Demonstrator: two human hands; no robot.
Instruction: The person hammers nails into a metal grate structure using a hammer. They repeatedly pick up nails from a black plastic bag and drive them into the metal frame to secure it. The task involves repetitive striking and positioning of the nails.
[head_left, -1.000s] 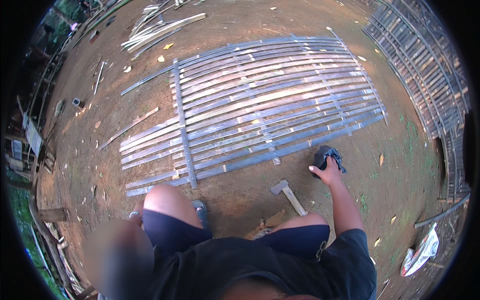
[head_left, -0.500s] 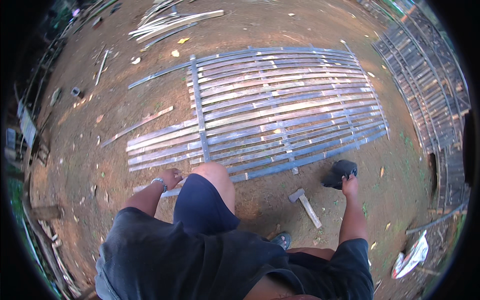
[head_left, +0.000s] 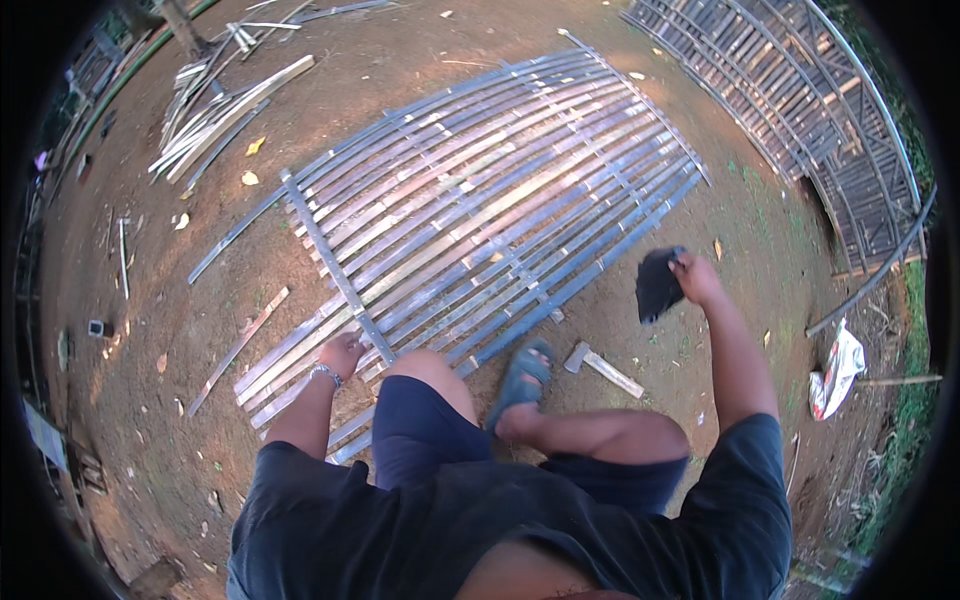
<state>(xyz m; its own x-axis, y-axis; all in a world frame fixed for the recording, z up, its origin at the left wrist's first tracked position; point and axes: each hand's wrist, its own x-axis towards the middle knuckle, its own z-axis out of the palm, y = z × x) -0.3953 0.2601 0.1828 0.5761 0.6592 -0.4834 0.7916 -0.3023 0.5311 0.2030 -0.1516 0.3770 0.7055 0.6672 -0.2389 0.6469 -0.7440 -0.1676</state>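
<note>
My right hand (head_left: 697, 278) is closed on the upper edge of a limp black bag-like thing (head_left: 658, 287), held above the ground to the right of a bamboo slat panel (head_left: 470, 205). What the black thing is exactly, I cannot make out. At the near left end of the panel, my left hand (head_left: 343, 357), with a band at its wrist, is low over the slats beside the crosspiece (head_left: 335, 265). Its fingers are mostly hidden under it. A hammer (head_left: 605, 370) with a pale wooden handle lies on the soil between my sandalled foot and my right arm.
Loose split bamboo strips (head_left: 225, 120) are piled at the far left. One short strip (head_left: 240, 350) lies left of the panel. A large bamboo structure (head_left: 770, 100) stands at the far right, with a white sack (head_left: 838, 370) nearer on the ground.
The view has turned, so the panel now slants. My right hand has lifted the black thing, which hangs differently. My sandalled foot now shows beside the panel. My left hand is closer to the crosspiece.
</note>
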